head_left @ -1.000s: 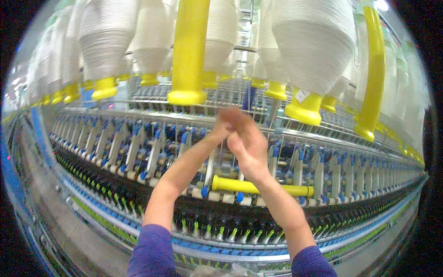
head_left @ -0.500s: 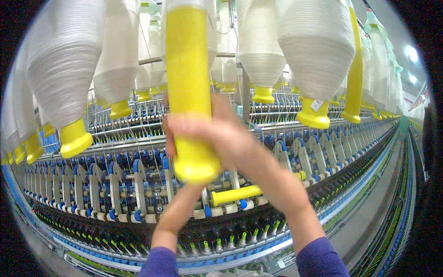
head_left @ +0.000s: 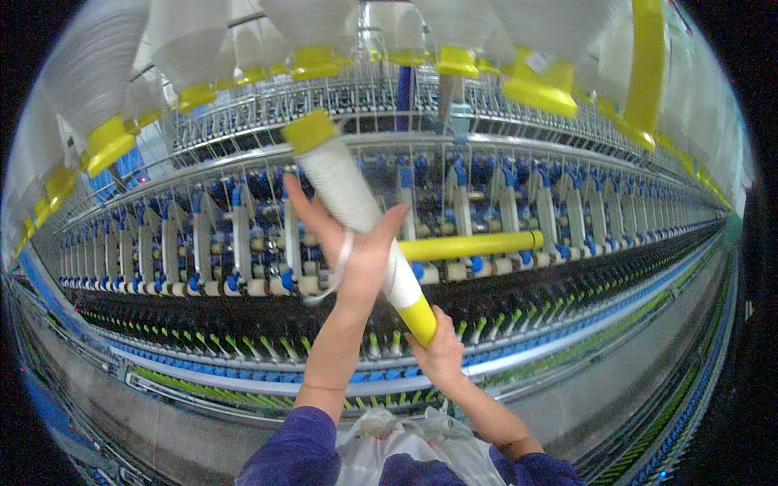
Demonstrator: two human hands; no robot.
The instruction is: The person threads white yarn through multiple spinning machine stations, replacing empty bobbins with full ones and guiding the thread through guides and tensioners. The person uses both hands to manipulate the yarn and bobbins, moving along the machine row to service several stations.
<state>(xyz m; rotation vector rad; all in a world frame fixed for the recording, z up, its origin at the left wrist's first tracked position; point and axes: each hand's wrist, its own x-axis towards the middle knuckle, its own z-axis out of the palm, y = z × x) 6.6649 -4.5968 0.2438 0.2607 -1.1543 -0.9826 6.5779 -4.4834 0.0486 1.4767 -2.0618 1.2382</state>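
A yellow bobbin tube partly wound with white roving (head_left: 344, 186) is held slanted, its upper end leaning left. My right hand (head_left: 442, 352) is closed round its bare yellow lower end. Across the middle of the bobbin lies my left hand (head_left: 352, 255), its fingers and thumb spread apart; whether the palm presses on the roving is hidden. A loose white strand loops by the left wrist. Behind the bobbin, a second yellow tube (head_left: 478, 245) without roving lies along the machine's roller row.
Large white roving bobbins (head_left: 97, 81) with yellow bases hang overhead, along with a yellow tube (head_left: 646, 73) at the upper right. Grey arms with blue caps (head_left: 462, 198) line the spinning frame. Below stand several green-tipped spindles (head_left: 271, 348) above a blue-edged rail.
My right hand has gone from an upright hanging yellow tube to the lower end of a slanted bobbin near me. My left hand has come forward, fingers spread. The view has tipped downward.
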